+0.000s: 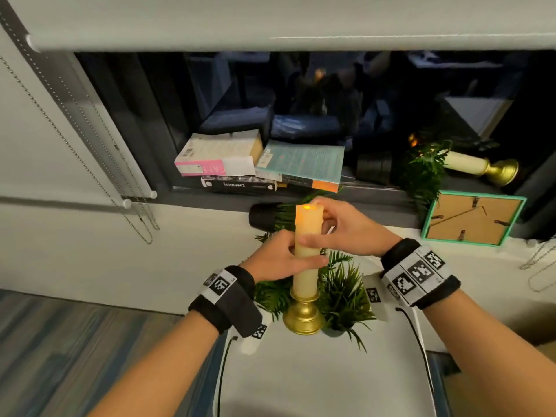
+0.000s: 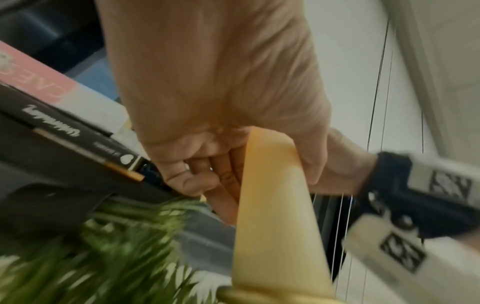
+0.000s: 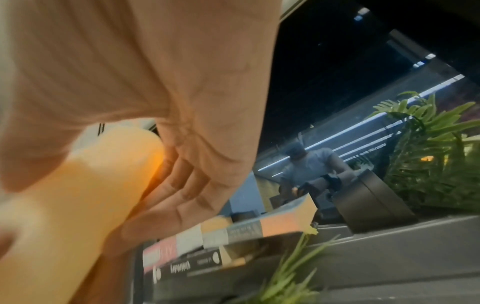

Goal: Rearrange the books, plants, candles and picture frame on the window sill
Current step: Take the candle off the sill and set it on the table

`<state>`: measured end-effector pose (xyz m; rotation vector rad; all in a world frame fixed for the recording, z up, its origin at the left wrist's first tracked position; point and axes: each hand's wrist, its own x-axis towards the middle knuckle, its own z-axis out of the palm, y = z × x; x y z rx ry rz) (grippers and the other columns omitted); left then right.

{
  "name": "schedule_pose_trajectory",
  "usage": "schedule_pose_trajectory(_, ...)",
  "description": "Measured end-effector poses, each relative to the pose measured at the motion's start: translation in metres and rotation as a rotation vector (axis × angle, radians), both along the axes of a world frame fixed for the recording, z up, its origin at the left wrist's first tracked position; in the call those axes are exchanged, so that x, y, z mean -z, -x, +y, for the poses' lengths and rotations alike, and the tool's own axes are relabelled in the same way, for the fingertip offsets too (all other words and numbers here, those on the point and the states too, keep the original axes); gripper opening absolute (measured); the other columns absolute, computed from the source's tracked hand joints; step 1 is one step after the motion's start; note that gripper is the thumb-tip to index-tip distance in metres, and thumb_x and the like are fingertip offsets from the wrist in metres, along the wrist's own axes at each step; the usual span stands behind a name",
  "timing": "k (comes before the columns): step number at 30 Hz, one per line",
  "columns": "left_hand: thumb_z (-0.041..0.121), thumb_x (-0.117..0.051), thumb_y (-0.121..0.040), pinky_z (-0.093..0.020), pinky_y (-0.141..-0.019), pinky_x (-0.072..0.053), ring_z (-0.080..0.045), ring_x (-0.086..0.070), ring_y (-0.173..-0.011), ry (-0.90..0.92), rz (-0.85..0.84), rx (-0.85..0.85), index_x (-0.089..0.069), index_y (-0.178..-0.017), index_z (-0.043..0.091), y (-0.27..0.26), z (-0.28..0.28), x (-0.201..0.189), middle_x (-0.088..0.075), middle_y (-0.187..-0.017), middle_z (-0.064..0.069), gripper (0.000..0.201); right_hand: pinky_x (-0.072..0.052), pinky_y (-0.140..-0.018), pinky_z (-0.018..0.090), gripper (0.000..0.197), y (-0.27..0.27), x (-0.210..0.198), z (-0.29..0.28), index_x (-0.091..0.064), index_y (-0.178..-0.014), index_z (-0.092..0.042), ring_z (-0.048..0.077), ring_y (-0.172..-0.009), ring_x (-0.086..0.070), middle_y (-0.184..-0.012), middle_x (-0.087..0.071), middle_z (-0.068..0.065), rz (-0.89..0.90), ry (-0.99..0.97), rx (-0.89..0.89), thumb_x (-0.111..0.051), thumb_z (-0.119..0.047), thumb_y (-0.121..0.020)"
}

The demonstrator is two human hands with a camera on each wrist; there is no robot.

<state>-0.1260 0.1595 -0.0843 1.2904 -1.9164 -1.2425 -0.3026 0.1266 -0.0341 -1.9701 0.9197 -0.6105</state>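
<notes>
I hold a cream candle (image 1: 307, 266) in a gold holder (image 1: 303, 314) upright in front of the window sill (image 1: 195, 236). My left hand (image 1: 296, 254) grips its middle; the left wrist view shows the fingers (image 2: 215, 181) curled round the candle (image 2: 275, 216). My right hand (image 1: 323, 224) pinches the glowing top, with the candle (image 3: 91, 195) against its fingers (image 3: 182, 185). Books (image 1: 222, 158) lie piled by the glass. A plant in a black pot (image 1: 261, 215) lies tipped behind the candle. At the right lie another plant (image 1: 421, 170), a second candle (image 1: 481, 167) and a teal picture frame (image 1: 472, 218), face down.
Green fronds (image 1: 343, 290) spread under the gold holder. Bead cords (image 1: 132, 206) hang at the left and more cords (image 1: 538, 260) at the right edge. A roller blind (image 1: 270, 22) hangs low over the dark window glass (image 1: 331, 94).
</notes>
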Motion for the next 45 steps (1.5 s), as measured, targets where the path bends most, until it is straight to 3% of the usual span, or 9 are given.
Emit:
schedule_pose_trajectory(6,0.056,-0.077,-0.065,-0.038,-0.075,-0.058,-0.011,-0.067,-0.081,-0.046,-0.271,-0.062,-0.067,-0.091,0.024,-0.002,0.032,0.044,-0.071,-0.085,0.004,0.042,-0.050,-0.068,0.021,0.040,-0.004,0.026,0.019,-0.060,-0.107,-0.021,0.005,-0.079,-0.059,-0.095,-0.063,-0.008,0.274,-0.035,-0.184,-0.077,-0.037,-0.075)
schedule_pose_trajectory(9,0.052,-0.082,-0.061,-0.033,-0.068,-0.056,-0.013,-0.065,-0.078,-0.059,-0.428,-0.036,-0.061,-0.088,0.022,-0.003,0.044,0.063,-0.068,-0.083,0.004,0.045,-0.055,-0.077,0.027,0.043,-0.002,0.032,0.020,-0.059,-0.113,-0.023,0.014,-0.087,-0.065,-0.105,-0.066,-0.005,0.337,-0.145,-0.222,-0.074,-0.040,-0.076)
schedule_pose_trajectory(13,0.043,-0.085,-0.060,-0.026,-0.063,-0.048,-0.014,-0.062,-0.073,-0.037,-0.519,0.032,-0.060,-0.080,0.023,-0.001,0.057,0.083,-0.066,-0.080,0.005,0.038,-0.053,-0.079,0.028,0.040,0.001,0.033,0.015,-0.060,-0.112,-0.022,0.010,-0.081,-0.063,-0.102,-0.069,-0.005,0.287,-0.188,-0.172,-0.069,-0.044,-0.079)
schedule_pose_trajectory(22,0.039,-0.081,-0.057,-0.037,-0.079,-0.056,-0.014,-0.060,-0.089,0.044,-0.532,0.113,-0.062,-0.098,0.027,-0.007,0.058,0.081,-0.060,-0.100,0.009,0.047,-0.050,-0.068,0.021,0.030,0.002,0.031,0.000,-0.065,-0.101,-0.019,0.008,-0.073,-0.061,-0.091,-0.069,-0.006,0.243,-0.076,-0.055,-0.069,-0.041,-0.081)
schedule_pose_trajectory(26,0.040,-0.084,-0.059,-0.035,-0.082,-0.055,-0.010,-0.059,-0.093,0.050,-0.461,0.135,-0.063,-0.102,0.030,-0.016,0.048,0.059,-0.059,-0.103,0.012,0.049,-0.045,-0.063,0.013,0.025,-0.002,0.027,-0.005,-0.065,-0.101,-0.018,-0.005,-0.065,-0.059,-0.091,-0.070,-0.005,0.241,-0.064,-0.033,-0.069,-0.035,-0.083)
schedule_pose_trajectory(33,0.053,-0.075,-0.073,-0.019,-0.075,-0.053,-0.002,-0.063,-0.085,0.023,-0.294,0.124,-0.068,-0.100,0.021,-0.034,0.022,0.022,-0.069,-0.095,0.007,0.042,-0.043,-0.061,0.012,0.018,-0.005,0.022,-0.018,-0.066,-0.098,-0.015,-0.003,-0.063,-0.058,-0.089,-0.069,-0.002,0.249,-0.026,0.035,-0.068,-0.027,-0.085)
schedule_pose_trajectory(37,0.040,-0.067,-0.084,-0.017,-0.069,-0.050,-0.005,-0.062,-0.077,0.143,-0.260,-0.045,-0.070,-0.088,0.018,-0.050,-0.010,0.005,-0.068,-0.084,0.005,0.023,-0.044,-0.068,0.012,0.009,-0.002,0.024,-0.032,-0.068,-0.090,-0.010,-0.011,-0.061,-0.058,-0.078,-0.068,-0.008,0.234,0.036,0.177,-0.068,-0.017,-0.085)
schedule_pose_trajectory(40,0.026,-0.068,-0.084,-0.029,-0.075,-0.053,-0.013,-0.062,-0.082,0.270,-0.339,-0.174,-0.068,-0.090,0.017,-0.057,-0.046,-0.005,-0.066,-0.086,0.003,0.011,-0.044,-0.074,0.021,0.016,0.004,0.028,-0.057,-0.061,-0.094,-0.010,-0.001,-0.072,-0.058,-0.078,-0.066,-0.005,0.202,0.026,0.440,-0.068,-0.021,-0.084)
schedule_pose_trajectory(45,0.027,-0.067,-0.081,-0.036,-0.094,-0.045,-0.023,-0.053,-0.112,0.430,-0.591,-0.396,-0.062,-0.109,0.020,-0.066,-0.091,-0.012,-0.059,-0.116,-0.002,0.029,-0.046,-0.092,0.033,0.043,0.010,0.033,-0.093,-0.052,-0.114,-0.009,0.027,-0.109,-0.058,-0.115,-0.063,0.012,0.187,-0.103,0.761,-0.067,-0.035,-0.083)
